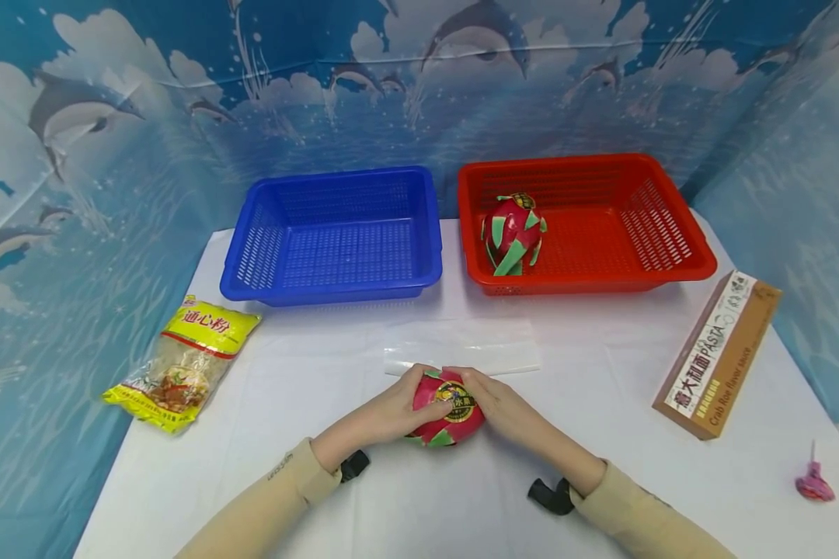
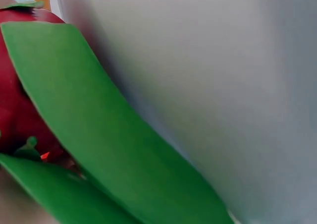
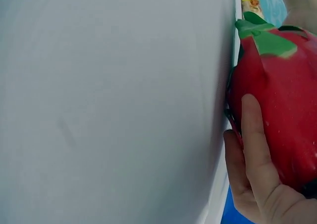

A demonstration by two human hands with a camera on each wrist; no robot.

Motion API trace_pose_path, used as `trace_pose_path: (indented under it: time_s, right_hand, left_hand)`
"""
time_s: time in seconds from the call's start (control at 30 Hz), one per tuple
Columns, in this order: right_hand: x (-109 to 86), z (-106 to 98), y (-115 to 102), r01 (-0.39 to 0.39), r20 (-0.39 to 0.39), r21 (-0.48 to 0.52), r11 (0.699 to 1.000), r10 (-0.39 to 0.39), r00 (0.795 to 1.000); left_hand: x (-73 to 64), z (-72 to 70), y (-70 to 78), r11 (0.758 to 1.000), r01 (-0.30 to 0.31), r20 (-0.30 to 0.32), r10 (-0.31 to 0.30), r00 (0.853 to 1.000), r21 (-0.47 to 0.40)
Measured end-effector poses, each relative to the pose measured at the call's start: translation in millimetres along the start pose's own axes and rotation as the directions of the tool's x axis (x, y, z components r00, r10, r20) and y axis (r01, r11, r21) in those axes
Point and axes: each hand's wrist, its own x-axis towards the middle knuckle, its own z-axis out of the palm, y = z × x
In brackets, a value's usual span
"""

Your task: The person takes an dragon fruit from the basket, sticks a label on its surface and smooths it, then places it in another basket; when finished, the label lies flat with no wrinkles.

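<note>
A red dragon fruit [image 1: 429,425] with green scales and a round black-and-gold label is held between both hands on the white table, near its middle. The left hand [image 1: 391,407] grips its left side, thumb across the front. On the other side the right hand [image 1: 499,405] holds it; two fingers [image 3: 255,135] lie along the red skin in the right wrist view. Long green scales [image 2: 94,110] fill much of the left wrist view, where little of the left hand shows. Just behind the fruit lies a clear plastic sheet or bag [image 1: 461,345].
A blue basket [image 1: 332,299] stands at the back left. Beside it is a red basket [image 1: 587,283] with another dragon fruit [image 1: 513,229] inside. A yellow macaroni bag [image 1: 185,361] lies left; a pasta box [image 1: 718,353] and a pink-wrapped lollipop [image 1: 814,485] lie right.
</note>
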Motion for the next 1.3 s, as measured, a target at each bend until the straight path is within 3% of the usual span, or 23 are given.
trace_pose_path:
  time_s: [0.1, 0.3, 0.43, 0.7, 1.07, 1.3]
  right_hand:
    - [-0.6, -4.1, 0.7, 0.001, 0.048, 0.019, 1.000, -0.002, 0.999]
    - [-1.0, -9.9, -1.0, 0.026, 0.136, -0.048, 0.998, -0.020, 0.991]
    - [-0.6, -15.0, 2.1, 0.056, 0.189, -0.032, 0.998, -0.048, 0.981]
    - [0.3, -25.7, 4.9, 0.091, 0.277, -0.023, 0.996, -0.081, 0.958]
    - [2.5, -22.6, 4.3, 0.085, 0.264, -0.024, 0.996, -0.075, 0.961]
    - [4.5, -26.0, 7.7, 0.097, 0.296, 0.018, 0.995, -0.098, 0.950]
  left_hand:
    - [-0.3, -1.4, -0.7, 1.000, -0.006, 0.013, 0.006, 1.000, -0.004]
    - [1.3, -3.8, -3.2, 0.999, -0.032, 0.050, 0.033, 0.998, -0.018]
    - [1.4, -4.8, -3.6, 0.998, -0.059, 0.072, 0.060, 0.996, -0.018]
    - [-2.9, -4.5, 1.3, 0.998, -0.056, 0.092, 0.056, 0.994, -0.002]
    - [-0.8, -2.8, -1.5, 0.999, -0.050, 0.079, 0.051, 0.996, -0.014]
    - [-0.7, -2.6, -2.5, 0.998, -0.063, 0.080, 0.063, 0.995, -0.008]
